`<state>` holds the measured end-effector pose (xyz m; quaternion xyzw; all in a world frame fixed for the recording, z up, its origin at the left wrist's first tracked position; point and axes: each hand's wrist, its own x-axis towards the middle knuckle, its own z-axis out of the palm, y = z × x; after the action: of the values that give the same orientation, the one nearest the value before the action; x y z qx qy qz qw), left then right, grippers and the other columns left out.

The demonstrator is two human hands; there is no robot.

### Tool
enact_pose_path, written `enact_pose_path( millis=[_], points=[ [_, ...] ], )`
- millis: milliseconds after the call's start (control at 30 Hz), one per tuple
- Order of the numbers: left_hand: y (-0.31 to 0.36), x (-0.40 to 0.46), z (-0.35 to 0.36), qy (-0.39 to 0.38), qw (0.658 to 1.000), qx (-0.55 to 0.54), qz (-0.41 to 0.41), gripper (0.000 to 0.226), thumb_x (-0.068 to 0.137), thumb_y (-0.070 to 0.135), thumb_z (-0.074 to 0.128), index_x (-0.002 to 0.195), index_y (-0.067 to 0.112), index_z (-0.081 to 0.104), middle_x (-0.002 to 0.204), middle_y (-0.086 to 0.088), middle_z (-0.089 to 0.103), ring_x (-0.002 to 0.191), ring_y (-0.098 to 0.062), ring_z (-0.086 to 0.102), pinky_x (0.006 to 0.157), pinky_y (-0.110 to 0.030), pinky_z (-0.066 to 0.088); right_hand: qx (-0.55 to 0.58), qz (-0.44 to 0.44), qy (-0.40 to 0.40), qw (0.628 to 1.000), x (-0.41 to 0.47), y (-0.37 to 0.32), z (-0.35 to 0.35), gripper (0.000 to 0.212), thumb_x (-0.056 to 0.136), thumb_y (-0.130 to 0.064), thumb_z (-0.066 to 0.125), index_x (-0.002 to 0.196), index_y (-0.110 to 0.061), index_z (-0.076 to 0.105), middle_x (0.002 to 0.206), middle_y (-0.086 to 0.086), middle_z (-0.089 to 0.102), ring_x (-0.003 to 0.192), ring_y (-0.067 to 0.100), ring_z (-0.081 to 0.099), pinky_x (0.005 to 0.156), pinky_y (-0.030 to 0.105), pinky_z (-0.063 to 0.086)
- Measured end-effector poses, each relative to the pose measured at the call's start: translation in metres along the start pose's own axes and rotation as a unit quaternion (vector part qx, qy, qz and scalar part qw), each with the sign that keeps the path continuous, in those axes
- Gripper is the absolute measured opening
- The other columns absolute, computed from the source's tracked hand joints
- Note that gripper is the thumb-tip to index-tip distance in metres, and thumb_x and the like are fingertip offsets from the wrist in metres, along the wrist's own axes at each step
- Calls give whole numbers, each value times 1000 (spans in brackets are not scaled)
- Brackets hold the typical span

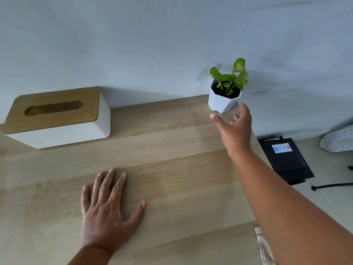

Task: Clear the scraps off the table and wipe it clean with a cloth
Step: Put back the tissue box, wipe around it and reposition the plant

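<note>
Here, left hand (107,213) flat on grainy wooden table (181,169), right hand (236,129) beside faceted white pot (221,103).

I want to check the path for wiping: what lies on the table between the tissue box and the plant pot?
Only bare wood of the table shows between the tissue box and the plant pot in the head view; no scraps are visible there.
</note>
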<state>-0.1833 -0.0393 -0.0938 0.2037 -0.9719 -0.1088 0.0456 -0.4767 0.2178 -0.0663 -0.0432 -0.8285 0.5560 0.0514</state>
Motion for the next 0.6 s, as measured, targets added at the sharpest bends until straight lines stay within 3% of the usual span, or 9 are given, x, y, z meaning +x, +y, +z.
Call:
enact_pose_path(
  millis=[200, 333, 467, 600],
  points=[
    [0, 0, -2, -11, 1000, 4, 3, 94, 78, 85, 43, 152, 28, 42, 166, -1, 28, 157, -22, 13, 122, -60, 17, 4, 17, 12, 1000, 39, -6, 16, 124, 58, -59, 91, 156, -19, 27, 156, 4, 39, 144, 19, 40, 117, 45, 41],
    [0, 0, -2, -13, 1000, 5, 6, 93, 77, 82, 47, 152, 26, 44, 166, -2, 29, 157, -23, 14, 121, -62, 18, 24, 21, 38, 999, 55, -13, 25, 129, 53, -50, 96, 157, -16, 27, 151, 12, 45, 126, 16, 47, 113, 49, 44],
    [1, 1, -4, -11, 1000, -1, 8, 94, 76, 81, 48, 151, 24, 46, 166, -3, 29, 157, -25, 15, 120, -63, 19, 57, 14, 73, 996, 64, -18, 32, 115, 48, -46, 97, 147, -23, 40, 135, -5, 59, 121, 9, 59, 106, 39, 51],
    [2, 1, -5, -11, 1000, -8, 10, 95, 75, 80, 50, 150, 22, 48, 165, -4, 31, 156, -26, 17, 119, -64, 20, 70, 25, 101, 992, 63, -20, 37, 107, 49, -44, 94, 142, -28, 43, 126, -15, 60, 112, -3, 60, 102, 34, 54]
  ],
)
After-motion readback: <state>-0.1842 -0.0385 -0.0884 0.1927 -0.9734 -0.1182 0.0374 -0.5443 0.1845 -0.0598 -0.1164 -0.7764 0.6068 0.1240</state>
